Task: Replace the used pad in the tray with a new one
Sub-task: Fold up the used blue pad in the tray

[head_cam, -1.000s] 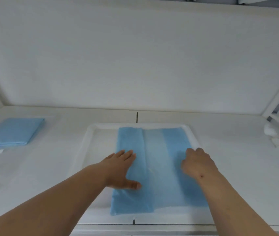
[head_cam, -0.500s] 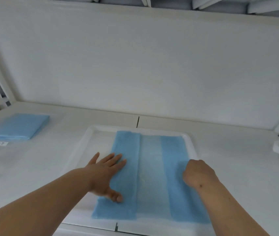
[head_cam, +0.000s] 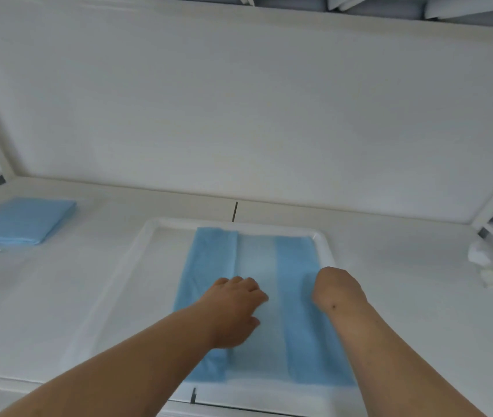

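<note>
Head view: both hands' fingers curl, gripping the soft blue pad (head_cam: 296, 311) in the white tray (head_cam: 137, 254).

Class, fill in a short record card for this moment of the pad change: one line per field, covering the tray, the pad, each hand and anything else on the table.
tray: white tray, on the white table
pad: blue pad, partly unfolded, lying in the tray
left hand: left hand rests on the pad's left flap, fingers blurred
right hand: right hand on the pad's right side, fingers hidden
spare: folded blue pads, far left of table
other: white scraps, far right
</note>
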{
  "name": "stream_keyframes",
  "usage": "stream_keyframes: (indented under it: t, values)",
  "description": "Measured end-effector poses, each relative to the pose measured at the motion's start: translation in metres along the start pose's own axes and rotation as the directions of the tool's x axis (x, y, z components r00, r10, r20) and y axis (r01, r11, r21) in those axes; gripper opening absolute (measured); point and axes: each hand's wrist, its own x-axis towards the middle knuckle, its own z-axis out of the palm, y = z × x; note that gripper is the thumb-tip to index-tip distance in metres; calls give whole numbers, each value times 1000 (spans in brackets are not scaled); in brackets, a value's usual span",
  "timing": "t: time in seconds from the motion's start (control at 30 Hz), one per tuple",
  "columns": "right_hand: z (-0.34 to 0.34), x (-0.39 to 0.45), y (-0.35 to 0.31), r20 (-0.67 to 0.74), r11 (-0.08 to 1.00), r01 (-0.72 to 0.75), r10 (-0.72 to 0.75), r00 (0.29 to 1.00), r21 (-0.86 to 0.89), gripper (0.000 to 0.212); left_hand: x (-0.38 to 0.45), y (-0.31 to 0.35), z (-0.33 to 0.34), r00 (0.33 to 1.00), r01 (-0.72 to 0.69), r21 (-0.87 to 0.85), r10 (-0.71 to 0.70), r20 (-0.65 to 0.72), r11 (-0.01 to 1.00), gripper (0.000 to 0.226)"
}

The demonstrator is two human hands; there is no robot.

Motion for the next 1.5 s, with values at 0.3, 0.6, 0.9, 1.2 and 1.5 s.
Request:
stream_keyframes:
  t: [0.3,0.6,0.9,1.2,1.5]
  values:
    - [-10,-1,7,-26,994,5,-2,1000,114,11,4,34,25,995,-57,-53,61,77,997,54]
    - [-24,3,3,-49,943,99,-88,995,318,35,4,34,22,998,-20,-46,22,60,999,52]
    - [-37,-8,-33,-117,878,373,-354,928,300,47,0,18,16,998,41,-53,-39,53,998,65]
    - [-22,-21,-79,-32,839,421,-438,898,345,50,-2,-16,-3,886,386,-692,-454,94,610,33]
    - [2,-27,-97,35,832,430,-470,882,350,53,-10,-13,-2,840,513,-752,-423,341,413,41]
